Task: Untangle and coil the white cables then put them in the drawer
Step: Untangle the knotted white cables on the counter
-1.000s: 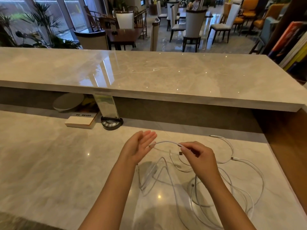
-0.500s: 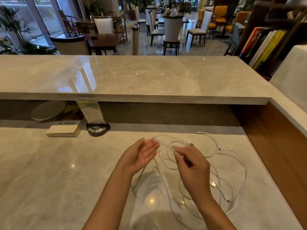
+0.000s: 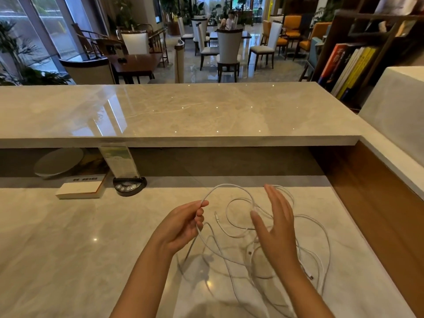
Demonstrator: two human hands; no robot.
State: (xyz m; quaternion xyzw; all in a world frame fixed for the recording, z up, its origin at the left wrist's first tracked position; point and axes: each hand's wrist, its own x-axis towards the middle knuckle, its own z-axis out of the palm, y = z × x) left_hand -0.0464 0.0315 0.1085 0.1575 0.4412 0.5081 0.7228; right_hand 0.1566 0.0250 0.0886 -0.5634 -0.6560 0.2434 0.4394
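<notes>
Marble bench (image 3: 68, 237) carrying tangled white cables (image 3: 275, 255); left hand (image 3: 181, 226) pinching cable loop, right hand (image 3: 275, 223) hovering flat, fingers straight, gripping nothing; dining chairs (image 3: 229, 49) standing behind.

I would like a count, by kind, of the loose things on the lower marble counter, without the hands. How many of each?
Tangle of white cables: 1, single cables cannot be told apart
Book: 1
Black round device: 1
Leaflet stand: 1
Round plate: 1
Total: 5

Two bare hands — left hand (image 3: 181, 222), right hand (image 3: 276, 222). One tangle of thin white cables (image 3: 231, 237) — strands too knotted to count. One white rectangular box (image 3: 79, 190).
</notes>
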